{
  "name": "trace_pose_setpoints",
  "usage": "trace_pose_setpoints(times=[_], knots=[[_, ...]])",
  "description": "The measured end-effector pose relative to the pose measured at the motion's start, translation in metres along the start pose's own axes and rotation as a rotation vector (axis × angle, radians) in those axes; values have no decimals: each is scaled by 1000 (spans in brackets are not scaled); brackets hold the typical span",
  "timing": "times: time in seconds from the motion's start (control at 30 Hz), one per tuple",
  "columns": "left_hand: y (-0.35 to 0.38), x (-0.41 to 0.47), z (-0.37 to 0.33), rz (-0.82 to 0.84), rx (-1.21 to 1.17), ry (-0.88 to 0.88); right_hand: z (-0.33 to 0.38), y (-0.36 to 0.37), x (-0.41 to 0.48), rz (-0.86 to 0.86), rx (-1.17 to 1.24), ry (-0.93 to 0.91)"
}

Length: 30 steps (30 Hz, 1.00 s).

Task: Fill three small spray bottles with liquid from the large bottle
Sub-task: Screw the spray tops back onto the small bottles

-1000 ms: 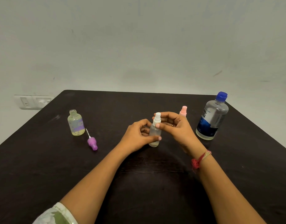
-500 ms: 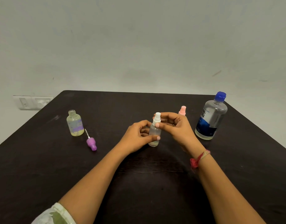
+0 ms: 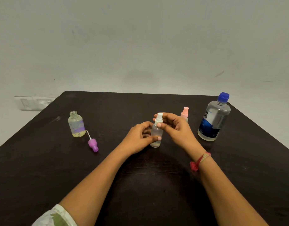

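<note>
A small clear spray bottle [image 3: 156, 133] with a white spray top [image 3: 158, 118] stands at the table's middle. My left hand [image 3: 138, 138] grips its body, and my right hand [image 3: 174, 126] pinches the white top. Behind my right hand a second small bottle with a pink spray top [image 3: 184, 112] stands, mostly hidden. At the left an uncapped small bottle [image 3: 76, 124] with a purple label stands upright; its purple spray top [image 3: 92, 144] lies on the table beside it. The large clear bottle [image 3: 214, 119] with a blue cap stands at the right, capped.
The dark table [image 3: 140, 185] ends close behind the bottles, against a pale wall. A white wall socket [image 3: 34, 103] sits off the table's far left corner. The large bottle stands near the right edge.
Both hands stay on the white-topped bottle; my right fingers have shifted slightly on its top. The other bottles have not moved.
</note>
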<state>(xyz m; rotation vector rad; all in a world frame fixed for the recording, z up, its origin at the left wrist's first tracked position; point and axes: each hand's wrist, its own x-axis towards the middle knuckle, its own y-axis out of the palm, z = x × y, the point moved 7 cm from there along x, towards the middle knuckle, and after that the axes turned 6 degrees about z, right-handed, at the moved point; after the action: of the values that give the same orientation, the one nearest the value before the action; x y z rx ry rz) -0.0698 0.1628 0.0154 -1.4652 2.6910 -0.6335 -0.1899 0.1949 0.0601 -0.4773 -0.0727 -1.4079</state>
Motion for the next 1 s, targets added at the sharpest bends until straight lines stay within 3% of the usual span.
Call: trace_pose_setpoints(times=[0.13,0.37,0.7,0.9,1.0], knots=[[0,1,-1,10,30,2,-4,-4,1,-73,30,0],[1,-1,-1,114,-80,1,-3,6,0,163,-38,20],[5,1,0,84,-30,20,-4,0,0,-84,5,-12],[4,-1,2,210,-101,-23,1,6,-1,159,-33,10],[5,-3,1,270,-115,-30,4,6,-1,178,-35,-2]])
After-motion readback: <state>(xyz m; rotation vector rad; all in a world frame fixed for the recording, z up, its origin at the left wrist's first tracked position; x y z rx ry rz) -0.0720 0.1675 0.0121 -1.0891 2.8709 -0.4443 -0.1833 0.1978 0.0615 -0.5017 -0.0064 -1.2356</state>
